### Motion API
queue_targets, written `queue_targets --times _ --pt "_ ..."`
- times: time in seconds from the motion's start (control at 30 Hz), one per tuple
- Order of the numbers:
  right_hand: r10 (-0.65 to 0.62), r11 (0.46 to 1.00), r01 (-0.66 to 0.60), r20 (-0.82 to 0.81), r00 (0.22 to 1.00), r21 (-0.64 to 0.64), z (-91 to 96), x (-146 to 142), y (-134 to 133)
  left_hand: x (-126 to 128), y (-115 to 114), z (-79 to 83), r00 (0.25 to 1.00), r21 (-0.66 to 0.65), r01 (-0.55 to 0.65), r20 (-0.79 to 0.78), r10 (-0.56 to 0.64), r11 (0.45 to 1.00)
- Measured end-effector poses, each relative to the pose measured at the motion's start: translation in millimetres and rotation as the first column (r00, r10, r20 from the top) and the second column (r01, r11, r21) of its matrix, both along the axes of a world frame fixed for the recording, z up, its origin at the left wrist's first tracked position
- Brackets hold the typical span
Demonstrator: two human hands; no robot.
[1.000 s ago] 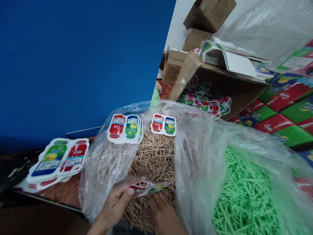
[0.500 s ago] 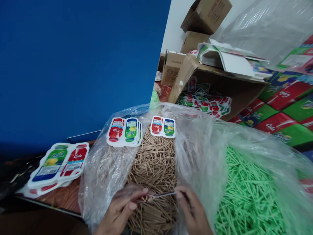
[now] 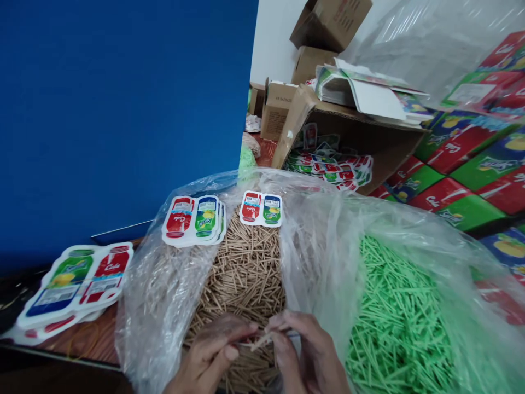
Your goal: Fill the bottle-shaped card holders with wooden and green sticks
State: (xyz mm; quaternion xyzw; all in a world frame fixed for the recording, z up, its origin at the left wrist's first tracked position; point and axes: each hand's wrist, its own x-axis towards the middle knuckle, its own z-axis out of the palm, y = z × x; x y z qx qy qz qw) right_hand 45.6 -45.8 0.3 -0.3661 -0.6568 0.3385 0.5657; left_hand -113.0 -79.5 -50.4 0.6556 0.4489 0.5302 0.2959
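Left hand (image 3: 211,358) pinching card (image 3: 244,341), right hand (image 3: 314,355) pinching stick (image 3: 260,342), together at near edge of bag (image 3: 159,290); joining them, I judge, wants steady aim.

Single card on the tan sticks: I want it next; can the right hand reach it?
Probably yes: the card lies bare atop the sticks, straight ahead of the right hand, nothing between.

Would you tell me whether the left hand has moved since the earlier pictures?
Yes. The left hand has shifted rightward over the brown sticks, closer under the single label card, meeting the right hand.
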Motion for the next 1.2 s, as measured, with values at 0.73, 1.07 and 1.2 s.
queue_targets --times 0.73,1.07,1.2 --pt "-0.057 0.996 0.062 -0.065 0.996 0.068 -14.1 -16 2 -3 -3 -2.2 0.994 -0.076 -0.083 -0.074 0.078 0.994" --pt "-0.035 0.976 -0.006 0.180 0.983 0.218 -20.1 -2 7 -10 -3 -2.4 0.983 -0.114 -0.157 -0.119 0.143 0.981" --pt "-0.009 0.944 -0.085 0.285 0.959 0.318 -11.8 -5 11 -18 -9 -14.8 0.982 -0.210 -0.132 -0.162 0.098 0.969"
